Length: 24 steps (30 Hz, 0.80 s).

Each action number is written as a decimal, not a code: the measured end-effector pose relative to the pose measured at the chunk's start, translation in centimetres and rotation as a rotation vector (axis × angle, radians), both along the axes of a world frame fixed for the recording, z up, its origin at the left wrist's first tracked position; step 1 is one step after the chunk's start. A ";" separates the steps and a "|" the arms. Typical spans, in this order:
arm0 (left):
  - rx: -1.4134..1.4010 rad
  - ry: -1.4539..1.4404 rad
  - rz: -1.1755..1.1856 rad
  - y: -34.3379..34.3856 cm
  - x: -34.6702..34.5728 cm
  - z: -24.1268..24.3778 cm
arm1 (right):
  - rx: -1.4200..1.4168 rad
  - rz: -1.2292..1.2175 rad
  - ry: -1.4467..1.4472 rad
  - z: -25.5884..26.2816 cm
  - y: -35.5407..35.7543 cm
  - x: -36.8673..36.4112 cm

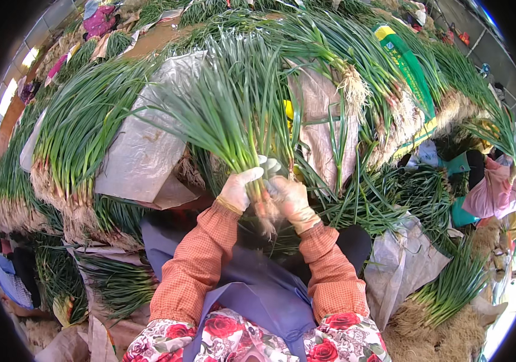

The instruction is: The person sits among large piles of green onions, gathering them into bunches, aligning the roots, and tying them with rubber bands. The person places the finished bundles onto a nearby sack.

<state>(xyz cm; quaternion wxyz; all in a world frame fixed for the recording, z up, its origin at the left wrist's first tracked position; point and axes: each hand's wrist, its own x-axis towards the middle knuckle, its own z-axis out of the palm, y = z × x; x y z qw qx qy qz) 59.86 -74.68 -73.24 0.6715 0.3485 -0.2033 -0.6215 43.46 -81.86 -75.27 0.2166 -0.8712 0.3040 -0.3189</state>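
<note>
My left hand (238, 188), in a pale glove, is closed around a bunch of green onions (226, 135) just above its reddish bulbs and pale roots. The long green leaves fan upward and to the left. My right hand (290, 197), gloved too and slightly blurred, is at the right side of the same bunch, by the lower stems; whether its fingers grip any stem cannot be told. More upright green onions stand directly behind both hands. A violet apron (258, 303) covers my lap below them.
Piled green onions (81, 131) lie on the left, and more with roots showing (398, 108) at the upper right. Plastic sheets (149, 145) and a green printed sack (409, 68) lie among them. A loose heap (384, 199) is right of my hands. Other people (493, 185) sit at the edges.
</note>
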 end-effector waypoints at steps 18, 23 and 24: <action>0.127 -0.129 0.096 1.0 -1.7 1.1 | 1.261 0.042 -1.073 1.6 2.6 3.0; 0.155 -0.050 0.102 0.5 -2.2 1.1 | 1.090 0.176 -1.396 1.1 1.1 0.5; 0.161 -0.026 0.118 0.6 -1.1 0.3 | 1.064 0.147 -1.537 1.5 0.0 -0.9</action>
